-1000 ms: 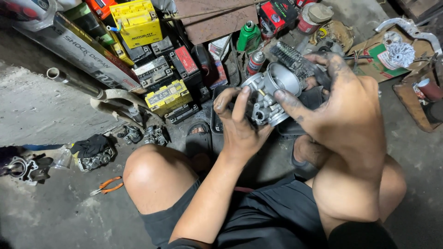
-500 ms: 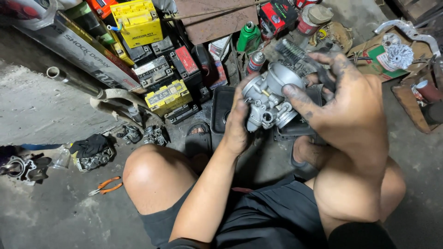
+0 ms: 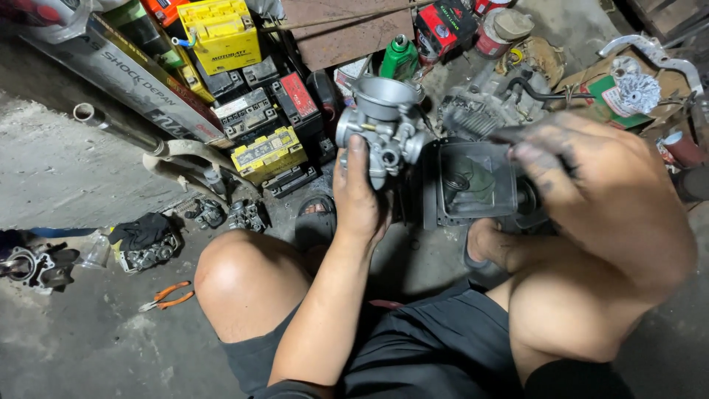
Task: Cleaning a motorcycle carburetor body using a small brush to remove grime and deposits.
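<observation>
Carburetor (image 3: 384, 129) now sits in my left hand (image 3: 358, 199) alone, fingers wrapped round its body, raised over the floor (image 3: 66, 170) ahead of my knee. My right hand (image 3: 605, 196) has let go since a second ago, loosely open and holding nothing, above the black tray (image 3: 473, 185). Batteries (image 3: 266, 151) lie beyond.

right hand (image 3: 605, 192) has let go of the carburetor (image 3: 384, 122); left hand (image 3: 358, 196) alone holds it.

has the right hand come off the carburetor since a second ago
Yes. The right hand has left the carburetor, now only in the left hand, drawing rightward from the green bottle.
</observation>
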